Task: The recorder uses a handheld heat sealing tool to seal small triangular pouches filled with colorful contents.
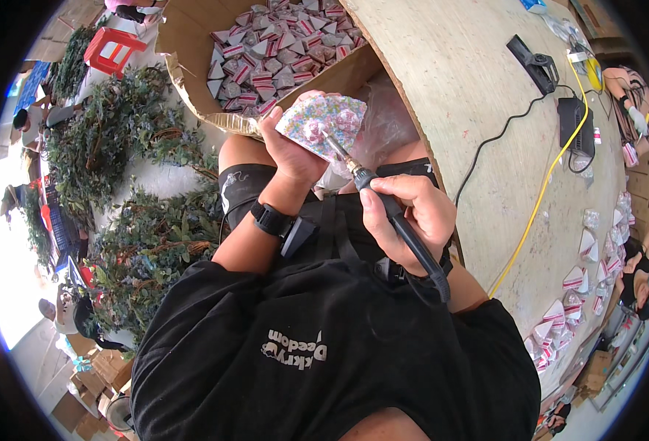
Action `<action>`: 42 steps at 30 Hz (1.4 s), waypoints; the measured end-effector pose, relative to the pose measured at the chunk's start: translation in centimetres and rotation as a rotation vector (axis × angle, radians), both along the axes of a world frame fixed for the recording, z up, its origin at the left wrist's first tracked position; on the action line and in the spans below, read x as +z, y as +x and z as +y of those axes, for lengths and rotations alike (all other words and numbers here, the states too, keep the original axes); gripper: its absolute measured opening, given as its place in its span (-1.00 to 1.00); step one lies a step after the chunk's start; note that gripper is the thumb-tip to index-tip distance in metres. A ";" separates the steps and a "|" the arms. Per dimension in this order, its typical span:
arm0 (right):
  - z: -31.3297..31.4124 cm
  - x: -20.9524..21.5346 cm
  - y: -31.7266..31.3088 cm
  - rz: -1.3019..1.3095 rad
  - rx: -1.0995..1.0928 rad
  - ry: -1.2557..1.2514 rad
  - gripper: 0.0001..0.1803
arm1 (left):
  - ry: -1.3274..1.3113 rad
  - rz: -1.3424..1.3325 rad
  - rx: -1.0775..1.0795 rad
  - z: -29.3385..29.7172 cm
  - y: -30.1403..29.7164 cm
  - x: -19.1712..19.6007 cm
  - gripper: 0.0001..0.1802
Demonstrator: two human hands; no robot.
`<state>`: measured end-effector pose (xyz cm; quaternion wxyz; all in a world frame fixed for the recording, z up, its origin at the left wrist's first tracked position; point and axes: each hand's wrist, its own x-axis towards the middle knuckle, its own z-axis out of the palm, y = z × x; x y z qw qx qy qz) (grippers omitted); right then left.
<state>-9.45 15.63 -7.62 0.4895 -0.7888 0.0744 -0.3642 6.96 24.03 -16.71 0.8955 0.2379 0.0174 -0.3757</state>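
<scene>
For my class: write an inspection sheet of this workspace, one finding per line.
Surface: pale tabletop, marked.
Job's things: speckled wedge; pen-shaped tool, its metal tip at or near the wedge.
Clutter: two black devices on the tabletop; small pieces heaped in a cardboard box, similar pieces at right.
Hands: left hand holds the wedge; right hand grips the tool.
Cables: black cable, yellow cable across the tabletop.
Surroundings: leafy greenery, red stool, other people.

The person wears a loose black T-shirt (368, 316) with short sleeves (196, 294) and pale lettering (300, 349) across the chest, and black shorts (247, 178) bearing white markings (227, 187). A black strap (269, 218) circles the wrist of the bare left hand (293, 151), a boxy dark grey device (299, 237) beside it; the right hand (416, 217) is bare too
</scene>
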 end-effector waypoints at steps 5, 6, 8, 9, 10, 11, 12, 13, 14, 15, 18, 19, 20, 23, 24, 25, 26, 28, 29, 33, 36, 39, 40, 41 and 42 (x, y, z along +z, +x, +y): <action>0.0 0.0 0.1 0.005 -0.010 0.009 -0.77 | 0.023 -0.009 0.005 0.0 -0.1 0.3 -0.28; 0.0 0.0 0.1 -0.003 -0.011 0.009 -0.77 | 0.023 -0.009 0.005 0.0 -0.1 0.4 -0.28; 0.1 0.0 0.1 -0.004 -0.014 0.012 -0.77 | 0.032 -0.006 0.012 0.0 -0.1 0.5 -0.28; 0.1 0.0 0.1 -0.005 -0.017 0.016 -0.77 | 0.032 -0.006 0.013 0.0 -0.1 0.5 -0.28; 0.1 0.0 0.1 -0.005 -0.016 0.016 -0.77 | 0.032 -0.022 0.008 0.0 -0.1 0.6 -0.28; 0.1 -0.1 0.0 0.007 -0.010 0.027 -0.77 | 0.032 -0.038 0.003 0.0 -0.1 0.6 -0.28; 0.1 -0.1 0.0 0.019 -0.004 0.037 -0.77 | 0.031 -0.037 0.003 0.0 -0.1 0.5 -0.28; 0.1 -0.1 0.0 0.020 -0.004 0.037 -0.77 | 0.031 -0.042 0.001 0.0 0.0 0.3 -0.28; 0.1 -0.1 0.0 0.016 -0.003 0.030 -0.77 | 0.031 -0.048 -0.001 0.0 0.0 0.2 -0.28; 0.1 -0.1 0.0 0.013 -0.001 0.022 -0.77 | 0.031 -0.047 -0.001 0.0 0.0 0.1 -0.28; 0.1 -0.1 0.1 -0.009 -0.001 0.022 -0.77 | 0.020 -0.048 -0.009 0.0 0.0 0.1 -0.28; 0.1 -0.1 0.1 -0.009 -0.001 0.022 -0.77 | 0.025 -0.039 -0.008 -0.1 0.0 0.1 -0.29; 0.0 -0.1 0.1 -0.001 -0.005 0.019 -0.77 | 0.031 -0.029 -0.007 -0.1 0.0 0.2 -0.29; 0.0 -0.1 0.1 0.013 -0.005 0.021 -0.77 | 0.052 -0.027 0.016 -0.1 -0.2 0.4 -0.29; 0.1 -0.1 0.1 0.019 -0.003 0.027 -0.78 | 0.052 -0.026 0.016 -0.1 -0.1 0.3 -0.29; 0.1 -0.1 0.1 0.020 -0.002 0.027 -0.78 | 0.037 -0.034 0.017 0.0 -0.1 0.1 -0.29; 0.1 -0.1 0.1 0.029 -0.006 0.029 -0.78 | 0.022 -0.042 0.017 0.1 0.0 0.0 -0.28; 0.1 0.0 0.1 0.040 -0.010 0.031 -0.78 | 0.005 -0.065 0.023 0.2 0.2 -0.2 -0.28; 0.1 0.0 0.1 0.031 -0.005 0.025 -0.79 | -0.011 -0.090 0.031 0.3 0.3 -0.2 -0.27; 0.1 0.4 0.2 0.000 -0.007 0.001 -0.80 | -0.058 -0.165 0.019 1.0 1.4 -0.4 -0.27; 0.1 0.3 0.2 -0.031 0.004 -0.008 -0.81 | -0.035 -0.297 0.080 1.4 1.8 -0.1 -0.29; 0.1 0.3 0.3 -0.025 0.022 0.019 -0.81 | 0.023 -0.450 0.090 2.2 2.3 0.8 -0.30; 0.0 0.2 0.2 -0.026 0.023 0.020 -0.81 | 0.039 -0.508 0.137 2.2 2.5 0.3 -0.29; 0.0 0.2 0.2 -0.023 0.029 0.019 -0.80 | 0.039 -0.509 0.138 2.4 2.6 0.5 -0.29; 0.0 0.3 0.2 -0.020 0.035 0.018 -0.80 | 0.079 -0.583 0.117 2.6 2.8 0.9 -0.27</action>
